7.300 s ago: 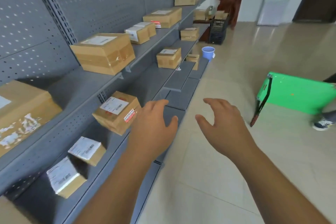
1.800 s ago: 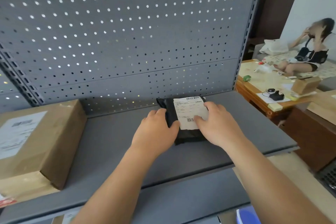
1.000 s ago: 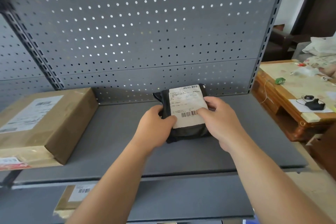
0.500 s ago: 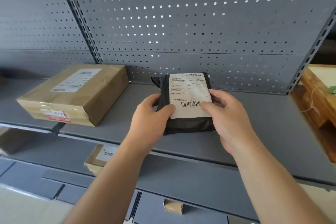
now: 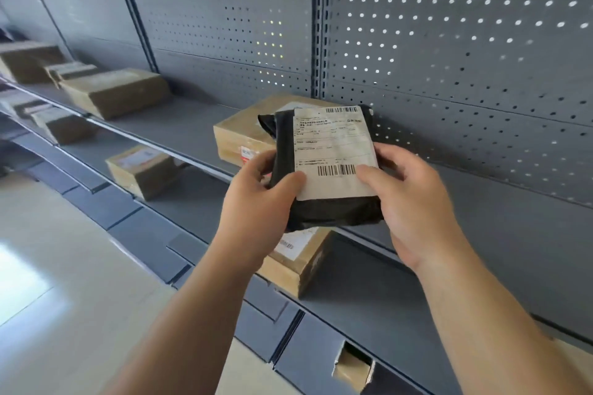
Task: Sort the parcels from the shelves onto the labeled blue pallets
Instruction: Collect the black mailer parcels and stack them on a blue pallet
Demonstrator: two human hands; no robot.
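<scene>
- While both forearms reach in from the near edge, the left grip [image 5: 256,202] and right grip [image 5: 414,205] hold one black poly-bag parcel [image 5: 333,213] between them, in the air in front of the shelving.
- Left grip: thumb on the parcel's face, fingers curled round its left edge. Right grip: thumb pressed on the label's lower right corner, fingers wrapped behind. Both pinch the parcel.
- Step in hand (judgement): pick made; label being read for its destination.
- Next move calls for matching that destination to a pallet label, then turning away from the shelves. No blue pallet in view.
- Shipping label [image 5: 333,144]: white, facing the camera; small barcode top right, larger barcode at the bottom. Printed lines too blurred to read; no brand legible.
- Just below the parcel: cardboard box [image 5: 298,266] on the lower shelf [image 5: 369,292], white label partly hidden.
- Behind the parcel: second box [image 5: 244,135] with a red-and-white sticker, on the upper shelf [image 5: 179,128].
- Far left: more boxes [image 5: 115,90], blurred.
</scene>
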